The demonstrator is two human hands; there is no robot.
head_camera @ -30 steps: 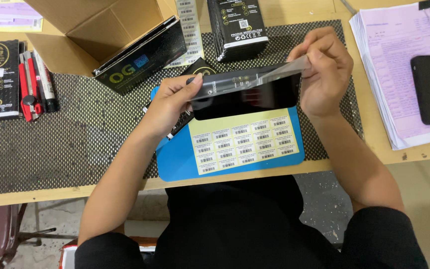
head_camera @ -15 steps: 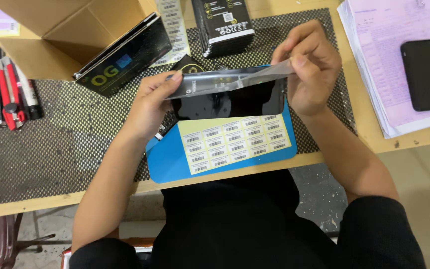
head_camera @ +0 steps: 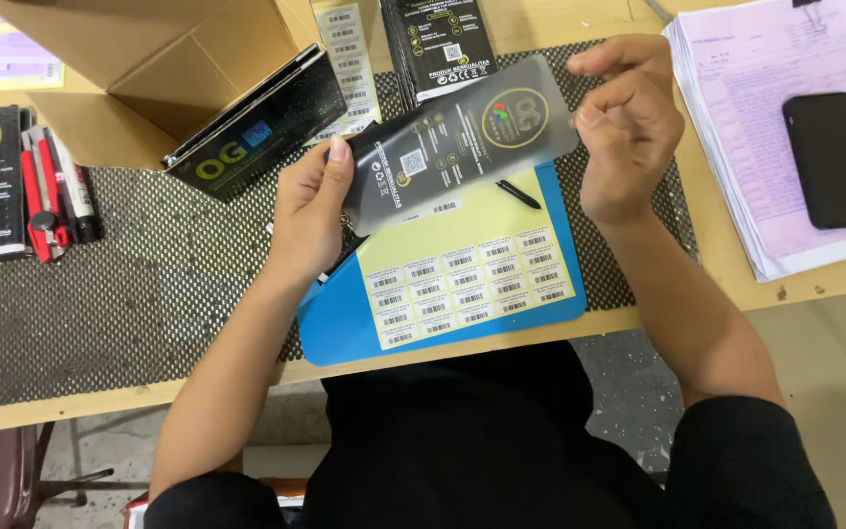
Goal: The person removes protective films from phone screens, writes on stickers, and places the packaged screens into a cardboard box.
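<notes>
Holding flat black packet (head_camera: pixel 457 142) by both ends above the surface (head_camera: pixel 834 284): left hand (head_camera: pixel 310 211) and right hand (head_camera: pixel 629 122) pinch it face-up, likely for inspection, over yellow label sheet (head_camera: pixel 467 279) on blue board (head_camera: pixel 345 328).

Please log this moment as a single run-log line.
left hand: holds flat black printed packet | right hand: pinches its other end | below: yellow barcode label sheet on blue board

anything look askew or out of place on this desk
Nothing looks damaged or spilled. The flat black printed packet sits tilted between the left hand and right hand, but only because it is held. A black pen lies loose on the yellow sheet of barcode stickers, and a black phone rests on pink papers.
</notes>
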